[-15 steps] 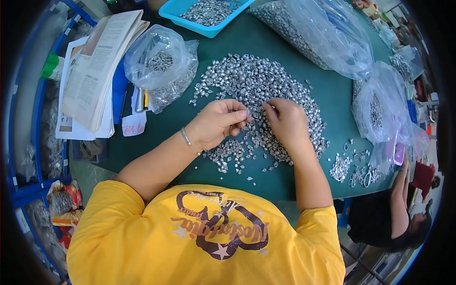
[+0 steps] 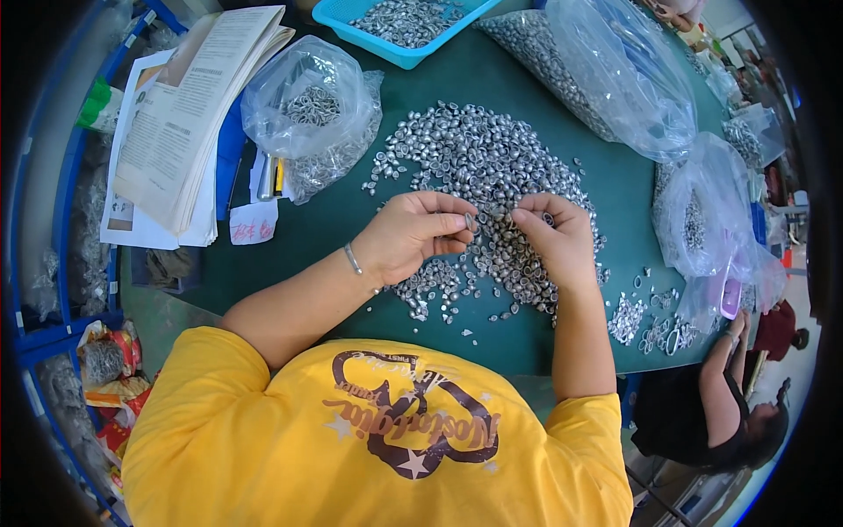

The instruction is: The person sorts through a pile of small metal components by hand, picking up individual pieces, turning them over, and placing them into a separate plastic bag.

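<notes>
A wide heap of small silver metal parts (image 2: 479, 162) lies on the green table (image 2: 334, 233). My left hand (image 2: 413, 233) rests at the heap's near edge, thumb and fingers pinched on one small part at its tips. My right hand (image 2: 549, 237) sits just to its right over the heap, fingers curled and pinching another small part. The two hands' fingertips are a few centimetres apart. A thin bracelet (image 2: 353, 259) circles my left wrist.
A clear bag of metal parts (image 2: 312, 110) lies left of the heap, a blue tray of parts (image 2: 399, 22) at the far edge, larger clear bags (image 2: 606, 70) to the right. A stack of papers (image 2: 184, 114) lies far left. Another person (image 2: 720, 413) sits at lower right.
Both hands stay at the heap; the fingertips have shifted slightly, with the left hand's pinch now turned toward the right hand.
</notes>
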Available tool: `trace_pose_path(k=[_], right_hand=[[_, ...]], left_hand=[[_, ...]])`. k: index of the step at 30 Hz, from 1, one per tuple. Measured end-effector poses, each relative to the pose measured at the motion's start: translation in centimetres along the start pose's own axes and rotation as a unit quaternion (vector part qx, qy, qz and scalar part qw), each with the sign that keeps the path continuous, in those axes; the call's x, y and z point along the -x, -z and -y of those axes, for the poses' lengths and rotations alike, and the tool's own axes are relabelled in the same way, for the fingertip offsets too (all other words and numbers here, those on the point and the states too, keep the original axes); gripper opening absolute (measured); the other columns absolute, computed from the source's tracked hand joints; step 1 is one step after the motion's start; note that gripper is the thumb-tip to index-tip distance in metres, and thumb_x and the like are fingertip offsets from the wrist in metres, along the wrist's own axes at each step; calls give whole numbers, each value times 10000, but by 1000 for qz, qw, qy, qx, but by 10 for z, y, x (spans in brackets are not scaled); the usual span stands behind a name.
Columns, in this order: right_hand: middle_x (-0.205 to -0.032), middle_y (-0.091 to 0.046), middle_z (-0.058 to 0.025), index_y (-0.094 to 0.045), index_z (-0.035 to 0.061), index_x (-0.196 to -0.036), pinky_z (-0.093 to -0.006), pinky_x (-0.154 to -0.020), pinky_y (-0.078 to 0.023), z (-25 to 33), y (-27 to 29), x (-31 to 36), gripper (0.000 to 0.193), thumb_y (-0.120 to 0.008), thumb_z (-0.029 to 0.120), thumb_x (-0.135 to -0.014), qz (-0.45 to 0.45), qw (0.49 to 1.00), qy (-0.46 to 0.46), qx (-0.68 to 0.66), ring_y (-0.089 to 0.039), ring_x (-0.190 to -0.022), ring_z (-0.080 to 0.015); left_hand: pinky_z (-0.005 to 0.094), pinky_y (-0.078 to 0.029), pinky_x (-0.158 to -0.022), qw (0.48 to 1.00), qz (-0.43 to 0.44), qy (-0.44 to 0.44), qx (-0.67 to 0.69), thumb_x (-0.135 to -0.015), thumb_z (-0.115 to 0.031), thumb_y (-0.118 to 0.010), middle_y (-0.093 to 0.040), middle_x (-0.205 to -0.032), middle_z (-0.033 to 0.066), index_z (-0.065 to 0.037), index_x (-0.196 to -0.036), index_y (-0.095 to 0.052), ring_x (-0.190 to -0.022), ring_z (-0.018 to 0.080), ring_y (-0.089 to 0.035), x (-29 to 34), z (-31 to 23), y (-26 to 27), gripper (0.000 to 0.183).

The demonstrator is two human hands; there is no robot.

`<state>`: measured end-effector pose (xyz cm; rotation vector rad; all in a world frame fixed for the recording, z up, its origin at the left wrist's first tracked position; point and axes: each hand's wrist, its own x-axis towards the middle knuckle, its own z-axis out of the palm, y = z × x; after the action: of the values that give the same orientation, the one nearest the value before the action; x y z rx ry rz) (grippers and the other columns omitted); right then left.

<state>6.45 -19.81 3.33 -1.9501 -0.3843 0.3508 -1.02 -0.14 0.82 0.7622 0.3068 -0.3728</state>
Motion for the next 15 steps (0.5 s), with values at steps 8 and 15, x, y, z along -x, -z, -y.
trace_pose_path(k=[8,15], right_hand=[[-867,-532,-123,-535,25,-863,-158,-394,-264,-18,13,6,54,-541,16,-809,64,866,-83,-489,-349,-520,-48],[-790,-466,-86,-481,43,-855,-203,-437,-314,-6,-16,-1,137,-446,175,-868,86,714,-101,-687,-393,-584,-124]], left_hand=[[255,-507,-688,996,25,9,80,-849,-29,-503,-595,-867,66,-4,-996,-573,-753,138,-593,2,1,11,164],[344,-487,-821,990,23,18,135,-837,-65,-470,-594,-931,127,10,-981,-569,-858,207,-585,4,9,3,190]])
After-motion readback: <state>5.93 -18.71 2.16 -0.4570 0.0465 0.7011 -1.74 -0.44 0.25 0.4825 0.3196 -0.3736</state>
